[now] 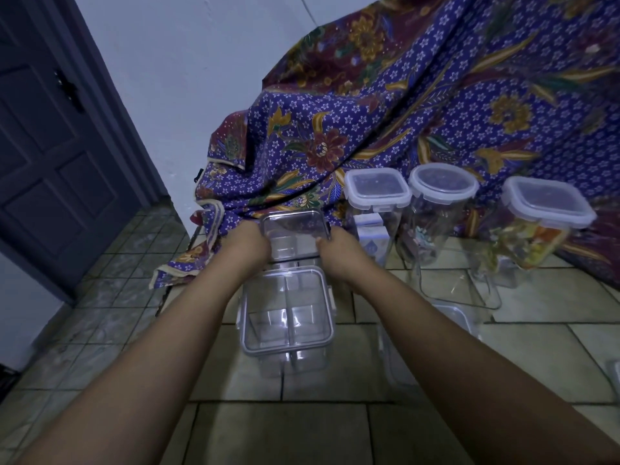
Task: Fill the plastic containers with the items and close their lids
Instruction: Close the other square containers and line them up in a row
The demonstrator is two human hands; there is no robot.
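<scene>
You are reaching forward with both bare arms over the tiled floor point(335, 431). Your left hand point(250, 245) is pressing against the left side of a clear lidded container point(293, 234) at twelve o'clock from you, and your right hand point(340, 248) is pressing against its right side — the fingers of both are curling around its walls, gripping it between them, with the right thumb lying against the near right corner. The lid point(292, 224) is sitting flat on top of it.

Just nearer to you, touching or almost touching the held one, a second clear container point(288, 313) is standing on the floor with its lid on; inner dividers are showing through the plastic, and it is looking empty.

At about one o'clock, three taller jars are standing in a row against the patterned cloth point(402, 105): a square-lidded jar point(375, 209) with a pale packet inside, a round-lidded jar point(439, 209) beside it, and a larger square-lidded jar point(540, 223) at two o'clock holding colourful packets. All three are wearing their lids.

At three o'clock, beside your right forearm, another clear plastic piece point(459, 317) is lying on the floor — whether it is a lid or a tub, I cannot tell. At ten o'clock a dark door point(57, 146) is standing closed.
</scene>
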